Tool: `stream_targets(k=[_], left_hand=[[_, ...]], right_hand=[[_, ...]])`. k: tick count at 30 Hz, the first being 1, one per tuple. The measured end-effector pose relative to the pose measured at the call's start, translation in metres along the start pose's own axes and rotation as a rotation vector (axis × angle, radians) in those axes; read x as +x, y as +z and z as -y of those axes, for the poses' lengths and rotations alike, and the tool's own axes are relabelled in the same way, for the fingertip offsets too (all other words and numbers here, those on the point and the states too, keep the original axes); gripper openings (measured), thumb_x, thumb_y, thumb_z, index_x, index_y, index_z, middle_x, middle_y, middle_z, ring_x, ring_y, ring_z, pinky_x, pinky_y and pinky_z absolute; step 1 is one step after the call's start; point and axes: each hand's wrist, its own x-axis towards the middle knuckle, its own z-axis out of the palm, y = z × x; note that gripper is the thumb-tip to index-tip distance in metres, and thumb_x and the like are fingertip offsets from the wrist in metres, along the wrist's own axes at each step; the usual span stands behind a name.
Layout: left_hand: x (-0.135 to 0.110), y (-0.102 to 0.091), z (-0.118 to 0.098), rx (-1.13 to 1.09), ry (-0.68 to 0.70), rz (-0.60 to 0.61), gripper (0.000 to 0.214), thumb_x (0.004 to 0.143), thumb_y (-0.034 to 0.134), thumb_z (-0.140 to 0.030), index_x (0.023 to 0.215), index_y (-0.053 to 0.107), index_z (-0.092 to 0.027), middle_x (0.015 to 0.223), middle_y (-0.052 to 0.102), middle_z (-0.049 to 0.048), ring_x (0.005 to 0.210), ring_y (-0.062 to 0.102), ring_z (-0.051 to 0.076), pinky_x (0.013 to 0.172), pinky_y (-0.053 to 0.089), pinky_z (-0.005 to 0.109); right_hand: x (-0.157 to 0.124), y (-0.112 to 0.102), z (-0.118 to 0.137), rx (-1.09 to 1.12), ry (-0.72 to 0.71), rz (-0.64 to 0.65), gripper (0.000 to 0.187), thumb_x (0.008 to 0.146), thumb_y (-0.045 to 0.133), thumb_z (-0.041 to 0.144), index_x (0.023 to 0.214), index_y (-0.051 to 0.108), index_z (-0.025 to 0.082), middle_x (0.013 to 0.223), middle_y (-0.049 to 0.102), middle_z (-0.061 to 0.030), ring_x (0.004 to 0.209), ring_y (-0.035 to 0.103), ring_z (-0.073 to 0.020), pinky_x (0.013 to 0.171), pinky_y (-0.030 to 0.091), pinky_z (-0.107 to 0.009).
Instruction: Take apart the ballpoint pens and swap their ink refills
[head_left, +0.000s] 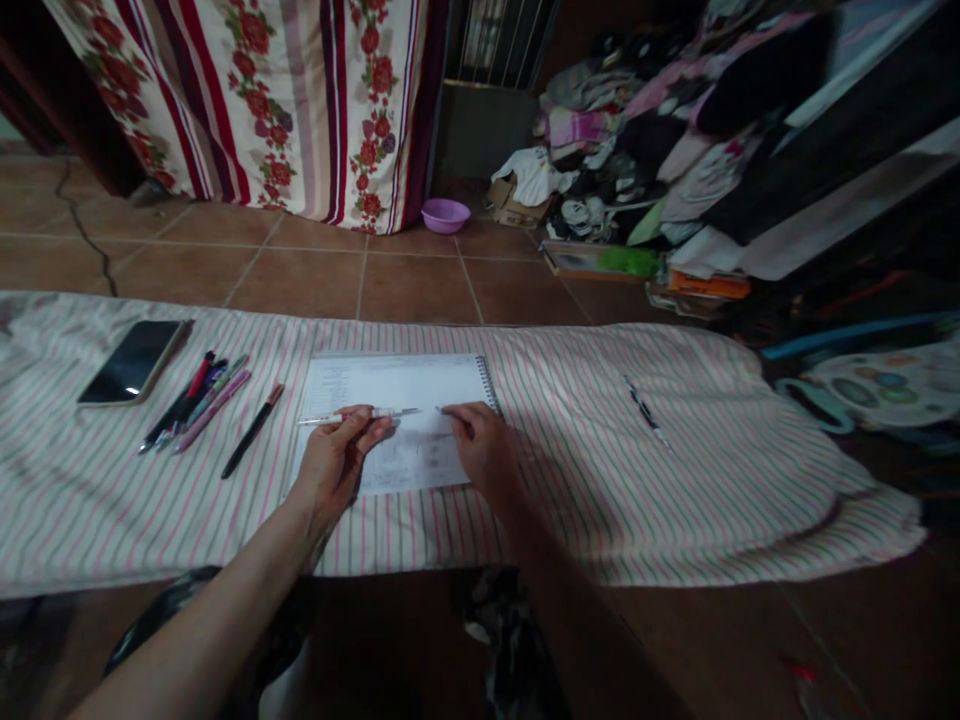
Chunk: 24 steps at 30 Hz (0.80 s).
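Observation:
A spiral notebook (pixel 405 375) lies open on the cloth in front of me, its coil on the right side. Above its page my left hand (pixel 341 450) grips a pale pen (pixel 382 412) between thumb and fingers, held level with its thin end towards the right. My right hand (pixel 480 440) is closed in a pinch just right of that end, apart from it. A tiny light tip shows at its fingertips, too small to name. Farther right a dark and white pen (pixel 645 408) rests on the cloth.
Left of the notebook lie a black pen (pixel 253 430), a bunch of several pens (pixel 196 400) and a phone (pixel 135 362). Striped cloth (pixel 585 500) covers the low surface. Beyond are a purple basin (pixel 445 215), a floral curtain (pixel 300 100) and piled clothes (pixel 637 140).

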Motion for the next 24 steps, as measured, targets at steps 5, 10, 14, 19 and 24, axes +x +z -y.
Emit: stream_targets(k=[5, 10, 14, 19, 24], left_hand=[[-0.001, 0.000, -0.001, -0.002, -0.009, 0.002, 0.016, 0.077, 0.053, 0.001, 0.063, 0.060, -0.005, 0.067, 0.060, 0.0040, 0.063, 0.067, 0.015, 0.064, 0.058, 0.021], [-0.002, 0.002, -0.003, 0.003, -0.018, -0.018, 0.018, 0.077, 0.052, 0.001, 0.063, 0.060, -0.006, 0.066, 0.061, 0.0046, 0.063, 0.067, 0.014, 0.063, 0.057, 0.021], [-0.004, 0.004, -0.005, 0.003, -0.031, -0.025, 0.018, 0.077, 0.052, 0.002, 0.063, 0.060, -0.006, 0.065, 0.061, 0.0044, 0.062, 0.066, 0.014, 0.063, 0.057, 0.020], [-0.005, 0.005, -0.006, -0.010, -0.040, -0.016, 0.017, 0.077, 0.053, 0.002, 0.064, 0.060, -0.006, 0.066, 0.062, 0.0042, 0.062, 0.066, 0.013, 0.061, 0.057, 0.020], [-0.006, 0.005, -0.005, -0.016, -0.052, -0.003, 0.016, 0.076, 0.053, 0.002, 0.064, 0.060, -0.006, 0.066, 0.062, 0.0039, 0.064, 0.067, 0.014, 0.063, 0.057, 0.021]], right_hand=[[-0.001, -0.001, 0.000, 0.006, 0.024, -0.004, 0.023, 0.079, 0.047, 0.011, 0.087, 0.067, 0.018, 0.087, 0.067, -0.0067, 0.082, 0.062, -0.0176, 0.078, 0.048, -0.030], [0.001, -0.004, -0.001, 0.068, 0.059, -0.033, 0.021, 0.079, 0.045, 0.016, 0.085, 0.066, 0.017, 0.085, 0.066, -0.0071, 0.072, 0.062, -0.0158, 0.068, 0.050, -0.027], [0.004, -0.006, -0.009, 0.028, 0.106, -0.050, 0.020, 0.079, 0.045, 0.021, 0.080, 0.065, 0.016, 0.078, 0.067, -0.0075, 0.066, 0.062, -0.0161, 0.066, 0.049, -0.028], [0.008, -0.009, -0.019, 0.026, 0.222, -0.058, 0.025, 0.080, 0.047, 0.023, 0.101, 0.057, 0.015, 0.072, 0.068, -0.0043, 0.063, 0.064, -0.0169, 0.063, 0.048, -0.029], [0.009, -0.010, -0.018, -0.201, 0.165, -0.002, 0.013, 0.079, 0.052, 0.022, 0.087, 0.060, 0.016, 0.081, 0.068, -0.0070, 0.074, 0.064, -0.0203, 0.066, 0.045, -0.029]])
